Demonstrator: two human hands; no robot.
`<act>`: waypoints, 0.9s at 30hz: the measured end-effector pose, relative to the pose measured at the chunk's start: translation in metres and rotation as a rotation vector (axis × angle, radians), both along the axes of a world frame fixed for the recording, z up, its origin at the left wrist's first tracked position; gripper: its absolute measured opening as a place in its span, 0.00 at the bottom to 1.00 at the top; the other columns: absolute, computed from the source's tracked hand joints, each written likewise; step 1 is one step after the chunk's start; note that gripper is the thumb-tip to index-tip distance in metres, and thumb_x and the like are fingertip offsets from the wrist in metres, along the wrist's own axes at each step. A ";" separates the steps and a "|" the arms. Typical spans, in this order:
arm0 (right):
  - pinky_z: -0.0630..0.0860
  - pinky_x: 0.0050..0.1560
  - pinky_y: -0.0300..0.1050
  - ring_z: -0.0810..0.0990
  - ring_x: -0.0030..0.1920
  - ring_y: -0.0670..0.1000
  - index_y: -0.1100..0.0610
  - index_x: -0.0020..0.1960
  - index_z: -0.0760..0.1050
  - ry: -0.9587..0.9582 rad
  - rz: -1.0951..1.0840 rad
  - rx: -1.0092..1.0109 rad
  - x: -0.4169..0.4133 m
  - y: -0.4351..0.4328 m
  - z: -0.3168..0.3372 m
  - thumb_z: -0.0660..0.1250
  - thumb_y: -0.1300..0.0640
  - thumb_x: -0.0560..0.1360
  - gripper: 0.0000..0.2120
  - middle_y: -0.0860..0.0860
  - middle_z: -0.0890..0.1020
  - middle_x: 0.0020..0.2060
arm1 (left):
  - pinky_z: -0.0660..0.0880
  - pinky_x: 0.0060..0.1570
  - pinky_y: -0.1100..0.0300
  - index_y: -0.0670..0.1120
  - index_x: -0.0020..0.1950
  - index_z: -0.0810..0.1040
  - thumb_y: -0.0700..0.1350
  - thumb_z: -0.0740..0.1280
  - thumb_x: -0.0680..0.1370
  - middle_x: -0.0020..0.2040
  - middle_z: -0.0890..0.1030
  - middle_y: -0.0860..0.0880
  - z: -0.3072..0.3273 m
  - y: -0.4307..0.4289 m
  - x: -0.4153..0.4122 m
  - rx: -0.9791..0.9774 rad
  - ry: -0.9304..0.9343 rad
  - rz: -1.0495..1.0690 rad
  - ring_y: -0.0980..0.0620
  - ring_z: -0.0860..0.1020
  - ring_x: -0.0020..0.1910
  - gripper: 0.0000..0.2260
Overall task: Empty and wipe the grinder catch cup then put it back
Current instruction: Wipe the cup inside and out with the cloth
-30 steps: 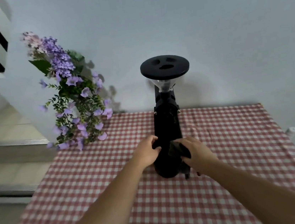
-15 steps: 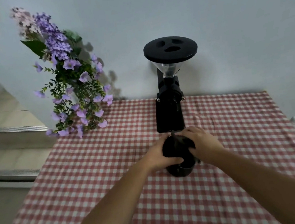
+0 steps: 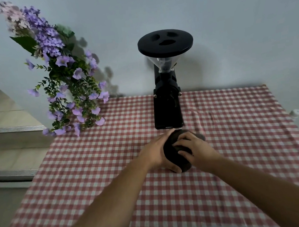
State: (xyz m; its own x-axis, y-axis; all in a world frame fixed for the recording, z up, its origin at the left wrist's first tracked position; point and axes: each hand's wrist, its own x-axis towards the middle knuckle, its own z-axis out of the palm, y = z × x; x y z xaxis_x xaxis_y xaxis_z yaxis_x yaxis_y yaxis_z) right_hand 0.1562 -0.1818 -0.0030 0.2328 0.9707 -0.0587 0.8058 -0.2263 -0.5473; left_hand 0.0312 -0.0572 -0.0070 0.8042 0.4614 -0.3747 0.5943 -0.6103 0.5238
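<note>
Covering the table, a red-and-white checked cloth carried everything in view, with a spray of purple flowers at the far left against the pale wall. Toward the far middle stood the black coffee grinder, its clear hopper capped by a round black lid. Just near of the grinder's base, apart from it, the dark catch cup was held over the cloth between both hands. The left hand wrapped its left side in a closed grip, while the right hand pressed a dark cloth against the cup's top, fingers curled over it. The job looked to be at the wiping stage, with replacing the cup not yet done. Any grounds left inside could spill onto the checked cloth if the cup tipped under the rubbing, and hard pressure from the right hand could twist it out of the left hand's hold.
</note>
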 end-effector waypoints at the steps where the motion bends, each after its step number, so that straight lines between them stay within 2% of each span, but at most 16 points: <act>1: 0.67 0.59 0.35 0.73 0.60 0.47 0.52 0.63 0.74 0.018 -0.006 0.010 -0.002 -0.003 -0.002 0.62 0.55 0.78 0.15 0.46 0.70 0.64 | 0.72 0.64 0.47 0.68 0.75 0.47 0.63 0.81 0.53 0.73 0.68 0.58 0.000 0.000 0.000 -0.006 -0.010 0.002 0.52 0.69 0.70 0.60; 3: 0.69 0.61 0.38 0.73 0.58 0.46 0.51 0.62 0.75 0.042 -0.005 0.014 -0.002 -0.008 -0.003 0.64 0.55 0.77 0.14 0.46 0.71 0.62 | 0.75 0.61 0.46 0.71 0.74 0.49 0.65 0.80 0.50 0.70 0.70 0.59 0.000 -0.001 0.000 -0.021 -0.029 0.008 0.53 0.71 0.66 0.59; 6: 0.75 0.58 0.46 0.75 0.56 0.48 0.47 0.62 0.75 -0.035 0.052 -0.020 0.010 -0.003 0.005 0.64 0.51 0.76 0.15 0.46 0.71 0.61 | 0.74 0.62 0.50 0.68 0.74 0.51 0.59 0.82 0.54 0.69 0.70 0.59 0.003 -0.003 -0.001 -0.050 -0.048 -0.005 0.55 0.71 0.65 0.57; 9: 0.78 0.50 0.45 0.76 0.54 0.50 0.43 0.65 0.72 -0.208 0.069 -0.054 0.021 0.008 0.012 0.61 0.45 0.77 0.17 0.47 0.67 0.65 | 0.71 0.67 0.50 0.62 0.77 0.53 0.50 0.84 0.59 0.72 0.69 0.56 0.006 0.002 -0.003 -0.157 -0.093 0.014 0.53 0.69 0.69 0.55; 12: 0.78 0.51 0.45 0.76 0.55 0.51 0.46 0.66 0.71 -0.205 0.073 -0.065 0.018 0.008 0.006 0.61 0.47 0.77 0.18 0.49 0.64 0.67 | 0.71 0.67 0.47 0.63 0.77 0.56 0.44 0.83 0.61 0.72 0.70 0.54 0.006 0.007 -0.007 -0.231 -0.124 0.050 0.50 0.70 0.70 0.53; 14: 0.77 0.52 0.43 0.75 0.56 0.51 0.47 0.65 0.72 -0.139 0.064 -0.068 0.016 0.005 0.004 0.63 0.48 0.76 0.17 0.48 0.64 0.67 | 0.71 0.67 0.45 0.66 0.75 0.56 0.44 0.84 0.61 0.73 0.70 0.54 0.005 0.006 -0.008 -0.229 -0.128 0.077 0.49 0.70 0.71 0.52; 18: 0.75 0.56 0.42 0.73 0.58 0.51 0.48 0.63 0.74 -0.058 0.027 -0.084 0.012 0.000 0.004 0.65 0.51 0.76 0.16 0.47 0.64 0.66 | 0.68 0.69 0.45 0.62 0.79 0.53 0.47 0.83 0.63 0.76 0.66 0.53 0.001 0.006 -0.008 -0.206 -0.116 0.062 0.48 0.67 0.73 0.54; 21: 0.75 0.57 0.42 0.73 0.58 0.50 0.48 0.62 0.75 -0.046 0.055 -0.080 0.012 -0.002 0.006 0.66 0.53 0.75 0.15 0.47 0.66 0.64 | 0.69 0.69 0.45 0.64 0.78 0.53 0.49 0.83 0.61 0.75 0.67 0.54 0.000 0.008 -0.007 -0.199 -0.113 0.052 0.49 0.67 0.73 0.54; 25: 0.76 0.53 0.41 0.73 0.59 0.49 0.43 0.66 0.70 -0.176 0.194 -0.153 0.030 0.007 0.016 0.65 0.46 0.75 0.20 0.46 0.60 0.69 | 0.69 0.69 0.49 0.62 0.78 0.55 0.48 0.83 0.62 0.74 0.68 0.54 -0.001 0.008 -0.007 -0.271 -0.138 0.082 0.50 0.67 0.72 0.52; 27: 0.75 0.56 0.43 0.71 0.62 0.50 0.42 0.68 0.67 -0.238 0.213 -0.173 0.032 0.012 0.016 0.62 0.44 0.75 0.21 0.47 0.57 0.73 | 0.71 0.68 0.49 0.63 0.77 0.57 0.48 0.83 0.62 0.73 0.69 0.55 -0.002 0.007 -0.007 -0.284 -0.177 0.097 0.51 0.69 0.71 0.51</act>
